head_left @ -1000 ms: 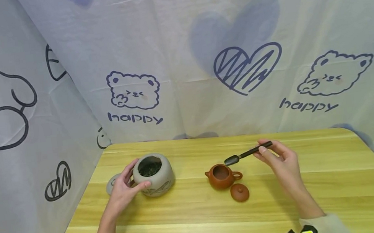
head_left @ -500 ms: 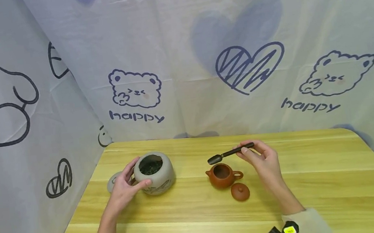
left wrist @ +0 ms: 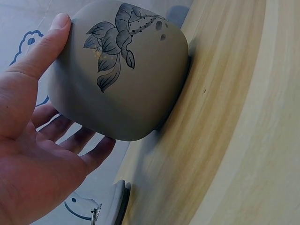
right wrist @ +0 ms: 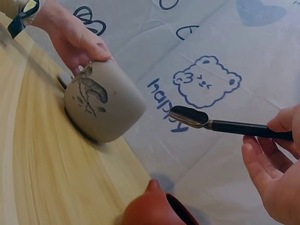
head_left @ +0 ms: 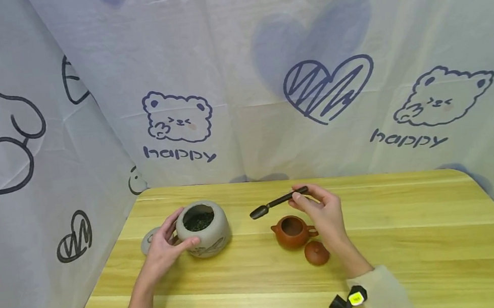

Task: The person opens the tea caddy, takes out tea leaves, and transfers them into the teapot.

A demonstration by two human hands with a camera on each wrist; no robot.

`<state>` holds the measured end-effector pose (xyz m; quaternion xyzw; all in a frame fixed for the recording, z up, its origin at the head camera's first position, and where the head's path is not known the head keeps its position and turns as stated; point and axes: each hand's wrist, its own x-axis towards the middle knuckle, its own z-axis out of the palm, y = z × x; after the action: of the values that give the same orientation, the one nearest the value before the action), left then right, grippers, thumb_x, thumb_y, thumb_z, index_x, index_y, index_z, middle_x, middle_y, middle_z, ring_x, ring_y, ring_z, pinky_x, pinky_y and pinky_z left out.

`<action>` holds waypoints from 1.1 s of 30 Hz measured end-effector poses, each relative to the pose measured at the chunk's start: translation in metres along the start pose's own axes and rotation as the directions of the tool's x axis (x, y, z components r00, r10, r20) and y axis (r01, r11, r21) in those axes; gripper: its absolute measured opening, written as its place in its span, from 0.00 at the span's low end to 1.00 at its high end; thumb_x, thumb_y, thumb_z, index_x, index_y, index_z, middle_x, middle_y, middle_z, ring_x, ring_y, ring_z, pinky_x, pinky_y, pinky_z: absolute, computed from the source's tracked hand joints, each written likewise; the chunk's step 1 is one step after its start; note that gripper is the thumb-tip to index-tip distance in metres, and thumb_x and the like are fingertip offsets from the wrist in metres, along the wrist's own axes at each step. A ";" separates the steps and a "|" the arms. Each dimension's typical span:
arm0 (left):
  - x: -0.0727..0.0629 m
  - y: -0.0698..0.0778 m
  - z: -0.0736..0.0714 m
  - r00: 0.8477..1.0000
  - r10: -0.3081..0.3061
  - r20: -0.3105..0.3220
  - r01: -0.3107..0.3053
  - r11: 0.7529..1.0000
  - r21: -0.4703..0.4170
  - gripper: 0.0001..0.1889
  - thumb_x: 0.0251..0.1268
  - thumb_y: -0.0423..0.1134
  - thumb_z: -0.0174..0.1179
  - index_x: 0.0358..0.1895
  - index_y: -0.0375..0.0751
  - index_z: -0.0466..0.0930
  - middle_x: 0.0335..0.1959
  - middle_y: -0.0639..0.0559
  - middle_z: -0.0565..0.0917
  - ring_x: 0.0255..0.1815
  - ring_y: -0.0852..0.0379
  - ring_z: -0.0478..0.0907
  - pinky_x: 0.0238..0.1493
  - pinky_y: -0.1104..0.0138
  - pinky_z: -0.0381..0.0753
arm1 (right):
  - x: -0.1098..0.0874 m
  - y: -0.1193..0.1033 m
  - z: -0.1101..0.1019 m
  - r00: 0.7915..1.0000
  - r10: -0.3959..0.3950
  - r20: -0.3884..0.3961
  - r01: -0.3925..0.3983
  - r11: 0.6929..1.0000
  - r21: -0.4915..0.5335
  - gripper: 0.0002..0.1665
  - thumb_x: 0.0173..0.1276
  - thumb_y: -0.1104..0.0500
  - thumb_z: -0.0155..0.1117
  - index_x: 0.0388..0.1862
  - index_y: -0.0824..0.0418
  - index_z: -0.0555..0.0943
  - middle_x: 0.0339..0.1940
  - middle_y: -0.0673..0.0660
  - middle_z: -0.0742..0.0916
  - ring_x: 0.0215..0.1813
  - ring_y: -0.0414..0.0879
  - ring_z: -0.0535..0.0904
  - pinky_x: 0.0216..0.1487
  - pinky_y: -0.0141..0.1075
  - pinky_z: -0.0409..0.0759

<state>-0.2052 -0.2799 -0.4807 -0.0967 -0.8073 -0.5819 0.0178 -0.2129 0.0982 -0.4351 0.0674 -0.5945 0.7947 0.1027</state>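
Observation:
My left hand (head_left: 164, 247) grips a grey jar (head_left: 212, 236) from its left side, thumb over the front and fingers behind. Dark dry leaves, like tea, show inside its mouth. A lotus-like painting decorates the jar's wall in the left wrist view. My right hand (head_left: 325, 214) pinches the dark handle of a small tea scoop (head_left: 260, 212) between thumb and fingers. The scoop's bowl points left toward the jar and hangs in the air between jar and teapot. Below the right hand stands a reddish-brown teapot (head_left: 290, 239) without its lid, spout to the left.
The teapot's lid (head_left: 317, 253) lies on the wooden table (head_left: 245, 296) just in front of the teapot's handle. Behind my left hand, the jar's grey lid (head_left: 147, 240) lies partly hidden. A printed white cloth (head_left: 238, 73) hangs along the back and left sides.
My right hand has moved left with the scoop, from right of the teapot to over its handle; the scoop's bowl now lies left of the spout. The left hand and jar stay put.

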 end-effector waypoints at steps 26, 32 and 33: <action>0.000 0.002 0.000 1.000 -0.007 0.001 0.007 1.000 -0.001 0.48 0.63 0.34 0.74 0.81 0.36 0.53 0.81 0.38 0.58 0.81 0.41 0.54 0.75 0.59 0.63 | 0.014 0.018 0.081 0.995 -0.049 0.084 0.044 0.998 0.051 0.13 0.71 0.71 0.67 0.52 0.72 0.84 0.49 0.73 0.87 0.45 0.57 0.88 0.52 0.46 0.88; 0.000 0.001 -0.001 1.000 0.005 -0.001 -0.005 1.000 -0.015 0.47 0.63 0.33 0.73 0.81 0.36 0.54 0.81 0.39 0.59 0.81 0.41 0.54 0.72 0.72 0.65 | 0.019 0.023 0.096 0.989 -0.072 0.128 0.068 0.997 0.036 0.13 0.71 0.70 0.67 0.52 0.75 0.83 0.49 0.72 0.88 0.47 0.62 0.88 0.52 0.45 0.88; 0.000 0.001 0.000 1.000 0.006 0.000 -0.006 1.000 -0.015 0.47 0.63 0.33 0.73 0.81 0.36 0.54 0.81 0.39 0.59 0.81 0.41 0.54 0.71 0.72 0.65 | 0.019 0.024 0.098 0.988 -0.079 0.134 0.076 0.997 0.028 0.12 0.72 0.70 0.67 0.52 0.75 0.83 0.48 0.71 0.88 0.47 0.64 0.87 0.52 0.44 0.88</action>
<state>-0.2050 -0.2802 -0.4799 -0.0993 -0.8027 -0.5878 0.0185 -0.2382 -0.0003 -0.4253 0.1453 -0.5878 0.7905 0.0920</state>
